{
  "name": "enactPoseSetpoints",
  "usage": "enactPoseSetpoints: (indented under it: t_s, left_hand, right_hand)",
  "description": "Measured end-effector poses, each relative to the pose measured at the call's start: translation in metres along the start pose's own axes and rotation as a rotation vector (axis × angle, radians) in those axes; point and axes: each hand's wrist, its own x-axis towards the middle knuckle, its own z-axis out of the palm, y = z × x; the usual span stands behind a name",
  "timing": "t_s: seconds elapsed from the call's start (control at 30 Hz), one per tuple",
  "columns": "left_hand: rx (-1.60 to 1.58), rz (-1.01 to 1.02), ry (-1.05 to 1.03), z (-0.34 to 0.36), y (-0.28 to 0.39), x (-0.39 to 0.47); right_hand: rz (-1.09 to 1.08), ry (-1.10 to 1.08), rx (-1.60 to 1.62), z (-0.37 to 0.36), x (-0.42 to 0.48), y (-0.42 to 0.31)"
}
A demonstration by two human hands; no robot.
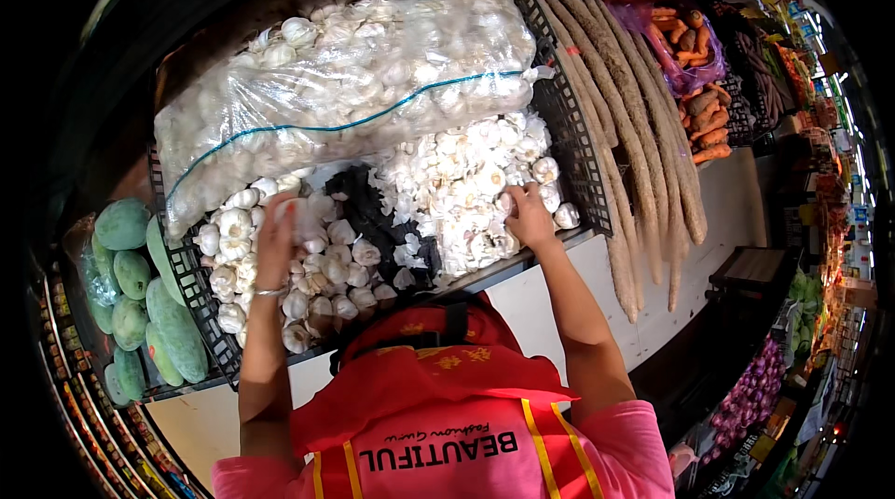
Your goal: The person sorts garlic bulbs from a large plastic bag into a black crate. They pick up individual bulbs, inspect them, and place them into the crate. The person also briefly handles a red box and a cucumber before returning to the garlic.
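Note:
White garlic bulbs (328, 268) lie in a wide black plastic crate (570, 107) before me. Over the left part of them is my left hand (277, 240), blurred, with a thin bracelet at its wrist; whether its fingers hold a bulb cannot be told. On the right, my right hand (529, 216) has its fingers curled at a garlic bulb (505, 204), touching it among brightly lit bulbs and loose skins. Black sheeting (360, 202) shows between the two heaps. Across the back lies a large clear plastic bag of garlic (391, 66) with a blue cord along it.
Left of the crate lie green melons (168, 324). To the right are long brown yams (629, 121), a purple bag of carrots (689, 45) and sweet potatoes (706, 121). Red onions (752, 387) are at the lower right. The crate's front edge is close to my body.

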Motion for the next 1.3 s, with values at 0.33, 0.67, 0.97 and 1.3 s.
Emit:
enactPoseSetpoints:
  t_s: [0.33,0.67,0.97,1.3]
  left_hand:
    - [1.295,0.569,0.517,-0.014,0.004,-0.021]
    - [0.908,0.514,0.333,-0.038,-0.026,-0.016]
    - [1.246,0.359,0.620,-0.116,-0.064,-0.071]
    - [0.165,0.542,0.223,-0.006,-0.006,-0.114]
  right_hand:
    - [0.285,-0.365,1.881,-0.013,-0.010,-0.066]
    - [0.387,-0.365,1.670,0.030,-0.029,-0.112]
    - [0.197,-0.455,1.579,0.037,-0.030,-0.137]
    - [0.004,-1.040,1.470,0.080,-0.059,-0.258]
